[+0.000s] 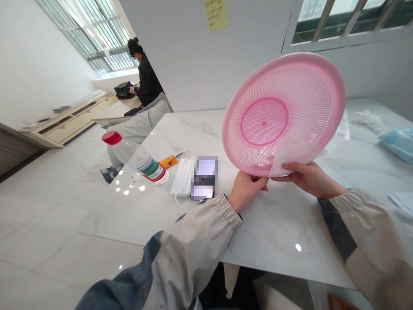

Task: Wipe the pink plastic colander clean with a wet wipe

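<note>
A round pink plastic colander (pixel 264 122) with mesh sides is held up and tilted above the table, its hollow inside facing me. My left hand (pixel 247 189) is closed on the lower part of its rim. In my right hand (pixel 308 178) is a thin white wipe (pixel 292 153), pinched between thumb and fingers. The wipe is folded over the lower right part of the rim and covers some of the mesh inside. The fingertips behind the rim are partly hidden.
On the white marbled table (pixel 274 228) stand a clear bottle with a red cap (pixel 142 161), an orange item (pixel 169 161), a white object (pixel 183 178) and a phone (pixel 204 178). At right lie a blue pack (pixel 398 142) and crumpled tissue (pixel 369 120). A person (pixel 146 79) sits beyond.
</note>
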